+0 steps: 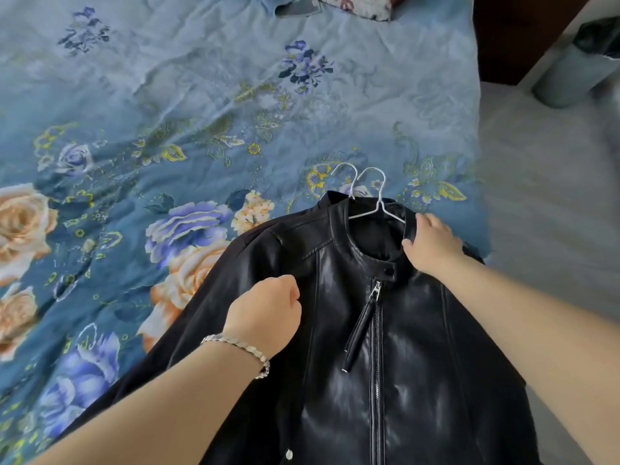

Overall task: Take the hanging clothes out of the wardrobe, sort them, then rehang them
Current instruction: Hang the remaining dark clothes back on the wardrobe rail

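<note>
A black leather jacket [385, 330] with a front zip lies across the near right part of the bed, collar pointing away from me. Two white wire hangers [367, 193] stick out of its collar, their hooks resting on the bedspread. My left hand [265, 313], with a silver bracelet on the wrist, is closed on the jacket's left shoulder. Over on the other side, my right hand [431, 245] grips the right side of the collar beside the hanger wire.
The blue floral bedspread [201, 112] covers the bed to the left and ahead. More fabric [335, 5] lies at the bed's far edge. Pale floor [550, 196] runs along the right, with a dark wooden piece [510, 35] and a grey bin [577, 65] beyond.
</note>
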### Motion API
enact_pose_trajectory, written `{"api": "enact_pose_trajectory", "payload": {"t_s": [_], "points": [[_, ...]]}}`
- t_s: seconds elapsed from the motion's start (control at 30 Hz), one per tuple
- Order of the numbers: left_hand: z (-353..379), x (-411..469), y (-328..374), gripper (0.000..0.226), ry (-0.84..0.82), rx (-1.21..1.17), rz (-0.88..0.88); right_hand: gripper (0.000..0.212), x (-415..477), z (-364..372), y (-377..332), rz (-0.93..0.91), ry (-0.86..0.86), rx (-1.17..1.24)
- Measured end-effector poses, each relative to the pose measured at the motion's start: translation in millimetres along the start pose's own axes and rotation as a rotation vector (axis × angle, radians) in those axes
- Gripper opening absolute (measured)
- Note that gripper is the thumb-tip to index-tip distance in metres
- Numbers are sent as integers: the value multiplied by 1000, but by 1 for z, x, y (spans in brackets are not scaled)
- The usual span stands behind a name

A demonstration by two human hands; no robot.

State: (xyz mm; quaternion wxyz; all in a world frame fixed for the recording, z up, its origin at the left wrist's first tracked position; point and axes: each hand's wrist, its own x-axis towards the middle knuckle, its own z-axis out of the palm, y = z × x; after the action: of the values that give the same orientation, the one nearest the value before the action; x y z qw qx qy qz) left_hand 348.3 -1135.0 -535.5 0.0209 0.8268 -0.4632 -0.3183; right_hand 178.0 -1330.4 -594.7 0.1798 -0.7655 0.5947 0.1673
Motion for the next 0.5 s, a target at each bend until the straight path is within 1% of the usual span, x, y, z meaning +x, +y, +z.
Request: {"api": "enact_pose_trajectory", "payload": {"t_s": [0.07, 0.13, 0.17, 0.23, 0.27, 0.3, 0.37, 0.43, 0.5], "points": [[6, 18, -2, 24, -10, 10, -7, 65, 26, 10, -4, 43, -52, -23], [10, 33, -4, 24, -32, 13, -16, 61, 44, 23, -8, 97, -78, -9], [12, 38, -6, 24, -42, 13, -27, 54, 49, 28, -7, 117, -43, 3], [16, 44, -11, 24, -50, 14, -52, 36, 53, 34, -4, 138, 113, 23], [17, 46, -13, 24, -49, 14, -63, 30, 52, 35, -2, 128, 190, 42], [18, 46, -15, 24, -51, 10, -73, 30, 49, 35, 0, 106, 258, 67], [18, 44, -19, 24, -49, -5, -88, 35, 40, 31, 2, 67, 363, 149], [15, 37, -22, 23, -48, -23, -97, 38, 27, 25, 5, 81, 373, 288], [10, 25, -25, 23, -58, -31, -99, 40, 13, 15, 8, 87, 316, 419]]}}
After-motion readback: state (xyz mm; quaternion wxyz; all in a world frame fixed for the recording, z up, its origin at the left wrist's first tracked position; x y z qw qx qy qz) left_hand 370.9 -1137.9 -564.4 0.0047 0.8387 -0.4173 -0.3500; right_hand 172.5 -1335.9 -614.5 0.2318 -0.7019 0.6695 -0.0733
